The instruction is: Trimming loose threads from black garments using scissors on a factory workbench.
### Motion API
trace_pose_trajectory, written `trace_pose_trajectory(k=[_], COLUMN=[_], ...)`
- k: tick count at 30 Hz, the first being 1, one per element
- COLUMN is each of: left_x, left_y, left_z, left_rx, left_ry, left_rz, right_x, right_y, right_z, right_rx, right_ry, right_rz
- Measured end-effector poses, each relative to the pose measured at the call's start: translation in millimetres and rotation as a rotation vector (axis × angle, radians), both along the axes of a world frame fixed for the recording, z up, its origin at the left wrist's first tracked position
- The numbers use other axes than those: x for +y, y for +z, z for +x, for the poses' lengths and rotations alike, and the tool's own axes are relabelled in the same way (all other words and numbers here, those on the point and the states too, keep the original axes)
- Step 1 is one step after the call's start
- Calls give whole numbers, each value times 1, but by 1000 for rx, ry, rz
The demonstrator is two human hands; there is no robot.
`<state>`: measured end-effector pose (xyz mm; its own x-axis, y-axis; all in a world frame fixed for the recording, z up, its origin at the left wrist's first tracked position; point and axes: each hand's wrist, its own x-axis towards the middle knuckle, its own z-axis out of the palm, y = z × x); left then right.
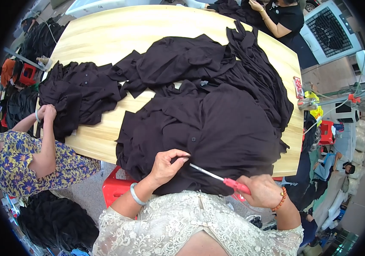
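A large dark garment [233, 123] lies bunched at the table's near side, with a small button [193, 139] near its middle. My left hand [167, 165] is over its near part, thumb and forefinger closed in a pinch; whatever is between the fingertips is too small to make out. In my right hand [263, 191] are red-handled scissors [232, 183], gripped by the handle. Their narrow metal blades point left, and the tip is just short of my left fingertips.
More dark garments [182, 57] lie across the wooden table [105, 32]. At the left a person in a flowered dress [41, 160] handles dark cloth; another person [282, 19] is at the far right. A red stool [116, 187] stands below the near edge.
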<state>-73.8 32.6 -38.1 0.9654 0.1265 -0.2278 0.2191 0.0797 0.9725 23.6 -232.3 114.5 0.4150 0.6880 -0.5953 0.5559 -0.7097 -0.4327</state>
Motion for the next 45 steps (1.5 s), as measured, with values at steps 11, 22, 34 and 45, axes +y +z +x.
trace_pose_trajectory(k=[11, 22, 34, 45], left_x=[82, 201, 277, 58], left_y=[141, 174, -55, 53], left_z=[36, 125, 137, 22], left_rx=[-606, -761, -19, -29], left_ry=[172, 720, 534, -379], left_rz=[173, 78, 745, 624], right_x=[32, 26, 17, -70], right_y=[-54, -38, -96, -74], right_z=[22, 235, 193, 67], right_rx=[88, -1106, -638, -446], right_ry=[-91, -26, -347, -884], right_rz=[11, 227, 41, 164])
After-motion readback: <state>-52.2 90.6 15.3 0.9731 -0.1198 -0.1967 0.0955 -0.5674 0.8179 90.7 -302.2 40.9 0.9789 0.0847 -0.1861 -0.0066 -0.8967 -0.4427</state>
